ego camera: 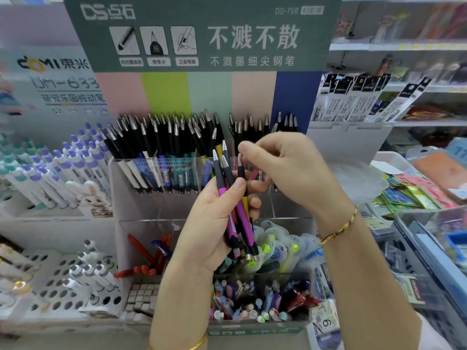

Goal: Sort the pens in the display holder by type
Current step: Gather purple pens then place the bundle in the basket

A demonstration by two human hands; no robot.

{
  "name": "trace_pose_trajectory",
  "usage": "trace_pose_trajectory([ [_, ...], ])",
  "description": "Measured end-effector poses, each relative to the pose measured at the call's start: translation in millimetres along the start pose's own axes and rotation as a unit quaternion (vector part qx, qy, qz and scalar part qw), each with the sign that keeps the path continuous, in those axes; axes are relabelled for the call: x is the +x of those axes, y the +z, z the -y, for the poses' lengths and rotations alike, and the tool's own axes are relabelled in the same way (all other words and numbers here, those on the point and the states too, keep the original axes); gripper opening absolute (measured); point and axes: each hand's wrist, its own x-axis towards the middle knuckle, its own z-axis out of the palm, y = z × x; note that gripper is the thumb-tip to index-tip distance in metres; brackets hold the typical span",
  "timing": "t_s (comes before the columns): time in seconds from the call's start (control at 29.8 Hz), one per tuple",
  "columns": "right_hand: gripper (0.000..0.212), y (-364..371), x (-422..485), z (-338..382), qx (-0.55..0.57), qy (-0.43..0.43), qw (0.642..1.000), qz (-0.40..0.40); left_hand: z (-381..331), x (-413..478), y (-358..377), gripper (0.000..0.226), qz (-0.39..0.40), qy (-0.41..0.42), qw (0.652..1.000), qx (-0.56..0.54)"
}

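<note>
1. Our left hand [214, 223] grips a bundle of pens [233, 198], tips up, with the thumb pressed across their barrels and the fingers curled behind.
2. Our right hand [290, 173] curls over the bundle's tips, forefinger beside one; we cannot tell whether it grips any.
3. The bundle is in front of the holder [141, 203], where more pens stand.

Single head-worn wide-angle view faces forward and down, close to the clear acrylic display holder [141, 205]; edges seem warped.
</note>
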Motion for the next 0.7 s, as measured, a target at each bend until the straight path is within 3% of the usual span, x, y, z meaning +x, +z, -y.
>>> trace_pose_trajectory([
  [0.07,0.022,1.9,-1.6,-1.5,0.018,0.009,0.999,0.041,-0.2,-0.1,1.4,0.03,0.001,-0.002,1.0,0.008],
  [0.13,0.015,3.8,-1.2,-2.7,0.028,0.008,0.999,0.023,-0.4,-0.3,3.4,0.027,0.012,-0.004,1.0,0.003],
  [0.23,0.022,3.9,1.1,-0.4,0.04,0.007,0.999,-0.018,1.0,-0.6,3.0,0.022,0.026,-0.009,0.999,0.026],
  [0.34,0.026,3.6,3.6,1.0,0.006,0.002,1.0,0.024,3.4,-1.4,1.8,0.024,0.04,-0.014,0.997,0.068],
  [0.44,0.021,4.4,5.7,0.6,0.037,0.005,0.999,0.017,2.8,-0.9,1.8,0.029,0.045,-0.017,0.995,0.087],
  [0.64,0.018,0.7,8.2,5.7,0.048,0.005,0.996,0.072,1.7,-3.3,3.8,0.017,0.067,-0.031,0.99,0.116],
  [0.7,0.015,-3.2,9.7,7.9,0.097,-0.003,0.994,0.05,1.7,-3.9,4.6,0.011,0.066,-0.034,0.99,0.124],
])
